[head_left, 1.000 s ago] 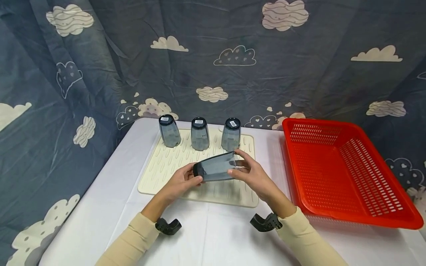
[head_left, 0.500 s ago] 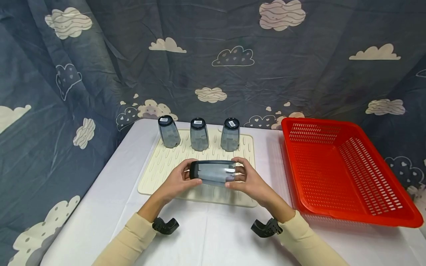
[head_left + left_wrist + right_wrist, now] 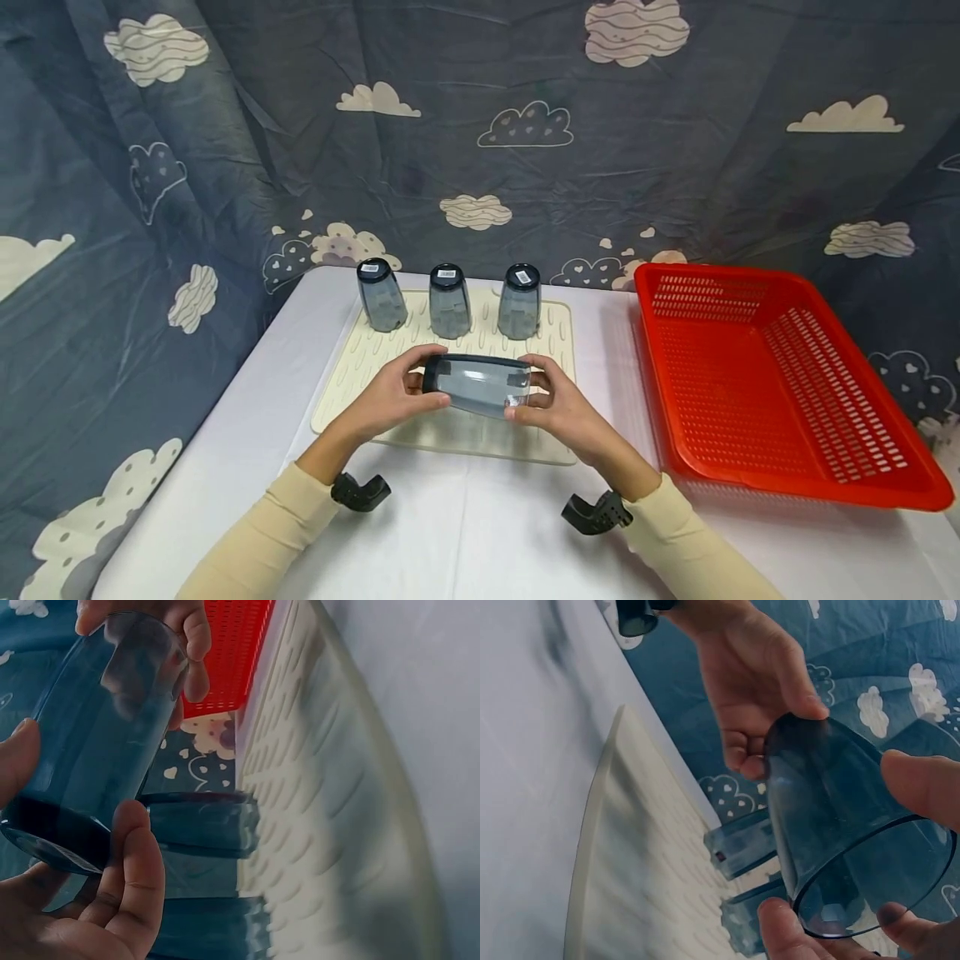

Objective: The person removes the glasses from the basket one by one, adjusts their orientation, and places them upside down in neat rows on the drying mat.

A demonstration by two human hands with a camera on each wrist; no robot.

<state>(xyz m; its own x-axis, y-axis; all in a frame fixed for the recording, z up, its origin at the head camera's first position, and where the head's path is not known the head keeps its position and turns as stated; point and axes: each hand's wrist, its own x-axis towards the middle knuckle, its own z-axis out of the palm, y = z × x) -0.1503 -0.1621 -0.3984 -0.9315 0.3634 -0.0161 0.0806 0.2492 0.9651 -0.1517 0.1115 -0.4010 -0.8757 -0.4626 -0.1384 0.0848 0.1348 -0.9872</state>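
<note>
A smoky blue-grey drinking glass (image 3: 480,385) is held sideways above the cream draining mat (image 3: 442,440). My left hand (image 3: 392,395) grips its dark base end, thumb on the near side and fingers behind. At the rim end, my right hand (image 3: 558,410) pinches the glass between thumb and fingers. The right wrist view shows the open mouth of the glass (image 3: 832,795) facing the right palm. Behind it, three matching glasses, a left one (image 3: 384,298), a middle one (image 3: 450,304) and a right one (image 3: 519,304), stand upside down in a row on the mat.
To the right stands a red perforated plastic basket (image 3: 720,392) with nothing visible inside. A white cloth (image 3: 420,533) covers the table. A dark curtain (image 3: 465,75) with cloud prints hangs behind and along the left.
The glass has turned from rim end raised to rim end slightly lower. My left hand has shifted a little left and away from me. My right hand has lowered slightly; both keep their hold.
</note>
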